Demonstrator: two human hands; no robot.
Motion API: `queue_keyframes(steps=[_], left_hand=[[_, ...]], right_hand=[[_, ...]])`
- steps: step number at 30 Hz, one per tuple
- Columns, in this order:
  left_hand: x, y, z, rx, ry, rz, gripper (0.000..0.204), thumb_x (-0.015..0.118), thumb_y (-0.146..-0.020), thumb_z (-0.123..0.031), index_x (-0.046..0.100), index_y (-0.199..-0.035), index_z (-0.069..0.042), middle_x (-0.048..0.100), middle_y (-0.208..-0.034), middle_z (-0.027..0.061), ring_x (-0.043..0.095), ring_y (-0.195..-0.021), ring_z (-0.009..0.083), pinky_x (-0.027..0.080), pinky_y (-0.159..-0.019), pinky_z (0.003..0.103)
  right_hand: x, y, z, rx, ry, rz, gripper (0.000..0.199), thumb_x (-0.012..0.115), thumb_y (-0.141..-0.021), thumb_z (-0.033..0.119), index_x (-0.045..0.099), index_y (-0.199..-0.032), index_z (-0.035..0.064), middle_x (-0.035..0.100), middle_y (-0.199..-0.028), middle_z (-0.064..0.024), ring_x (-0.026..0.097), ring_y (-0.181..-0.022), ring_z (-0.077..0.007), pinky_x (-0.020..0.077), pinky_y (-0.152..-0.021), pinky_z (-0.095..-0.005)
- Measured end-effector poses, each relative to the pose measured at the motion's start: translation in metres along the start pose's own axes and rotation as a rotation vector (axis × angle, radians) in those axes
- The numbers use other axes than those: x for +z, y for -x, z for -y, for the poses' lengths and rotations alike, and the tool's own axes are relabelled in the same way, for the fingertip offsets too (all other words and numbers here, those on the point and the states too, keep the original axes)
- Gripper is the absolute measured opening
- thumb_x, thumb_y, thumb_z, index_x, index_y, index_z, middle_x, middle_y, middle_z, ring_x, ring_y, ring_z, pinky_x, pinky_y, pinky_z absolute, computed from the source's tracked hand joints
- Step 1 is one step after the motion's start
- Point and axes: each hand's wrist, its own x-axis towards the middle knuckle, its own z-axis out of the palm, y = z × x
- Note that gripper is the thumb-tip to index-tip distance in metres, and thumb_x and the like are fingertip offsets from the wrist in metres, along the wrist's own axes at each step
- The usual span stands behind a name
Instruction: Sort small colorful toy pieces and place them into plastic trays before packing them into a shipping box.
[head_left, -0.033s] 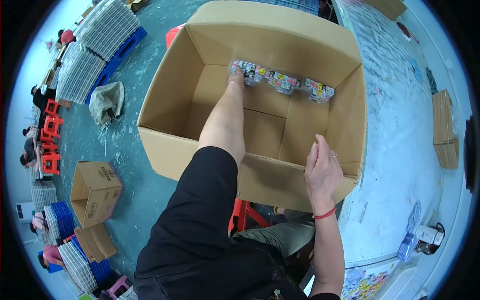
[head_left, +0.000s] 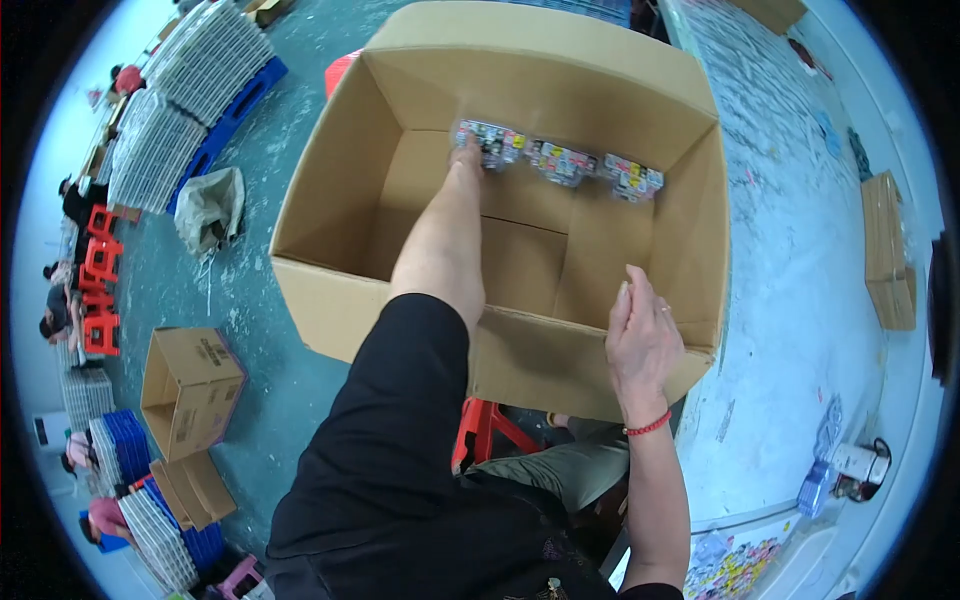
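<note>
A large open cardboard box (head_left: pixel 330 190) stands before me. Along its far inner wall sit three clear plastic packs of small multicoloured pieces in a row: a left pack (head_left: pixel 500 143), a middle pack (head_left: pixel 562 163) and a right pack (head_left: pixel 633 178). Deep inside the box, my left hand (head_left: pixel 467 157) grips the near left corner of the left pack, its thumb against the plastic and its other fingers partly hidden. My right hand (head_left: pixel 643 335) hovers over the box's near right edge, fingers stretched out and holding nothing. A red bracelet circles that wrist.
A marbled white table (head_left: pixel 780 250) runs along the right, with a spray bottle (head_left: pixel 815 490) on it. At left are a smaller open carton (head_left: pixel 190 390), a grey sack (head_left: pixel 210 210), stacked white crates (head_left: pixel 210 60) and red stools (head_left: pixel 102 255). Several people sit at the far left.
The whole view has shifted very slightly. Both hands and the packs keep their places relative to the box.
</note>
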Motion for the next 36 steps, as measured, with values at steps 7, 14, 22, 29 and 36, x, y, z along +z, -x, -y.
queue_keyframes(steps=[7,14,22,29,36], left_hand=[[0.001,0.009,-0.002,-0.091,0.101,0.138,0.043,0.06,-0.096,-0.038,0.054,-0.127,-0.01,0.064,-0.117,0.0118,0.065,-0.098,0.0297,0.053,-0.074,0.054],[0.039,0.017,0.041,-0.203,0.124,0.187,0.036,0.044,-0.102,-0.044,0.053,-0.124,-0.017,0.064,-0.117,0.0064,0.061,-0.101,0.0272,0.049,-0.088,0.053],[-0.102,-0.032,-0.082,0.434,-0.65,-0.251,0.051,0.053,-0.095,-0.052,0.056,-0.122,-0.009,0.065,-0.114,0.0125,0.061,-0.104,0.0314,0.05,-0.088,0.047],[0.006,0.165,-0.055,1.767,-1.2,0.271,0.081,0.067,-0.08,-0.053,0.041,-0.138,-0.003,0.044,-0.14,0.019,0.041,-0.13,0.0365,0.034,-0.109,0.049],[0.039,0.171,-0.023,1.722,-1.813,0.449,0.093,0.077,-0.07,-0.05,0.039,-0.14,-0.002,0.042,-0.142,0.0153,0.039,-0.133,0.0331,0.031,-0.111,0.045]], right_hand=[[0.002,-0.001,-0.006,0.007,0.02,0.001,0.023,0.053,-0.096,0.017,0.062,-0.116,0.0094,0.069,-0.088,-0.0111,0.067,-0.08,-0.0275,0.0526,-0.07,-0.0373],[0.011,0.004,-0.023,0.027,0.069,0.019,0.023,0.056,-0.094,0.016,0.062,-0.114,0.0087,0.069,-0.084,-0.0099,0.066,-0.076,-0.026,0.0522,-0.068,-0.037],[-0.014,-0.007,0.028,-0.034,-0.157,-0.111,0.024,0.059,-0.092,0.016,0.062,-0.115,0.0085,0.068,-0.08,-0.009,0.066,-0.073,-0.0254,0.052,-0.066,-0.0371],[0.001,-0.002,-0.006,-0.028,-0.023,-0.081,0.025,0.061,-0.09,0.015,0.063,-0.114,0.007,0.067,-0.079,-0.0074,0.064,-0.07,-0.0232,0.0512,-0.064,-0.0354],[0.003,-0.001,-0.007,-0.039,-0.055,-0.08,0.028,0.063,-0.088,0.013,0.062,-0.114,0.0057,0.066,-0.082,-0.0059,0.063,-0.072,-0.0221,0.0499,-0.065,-0.0341]])
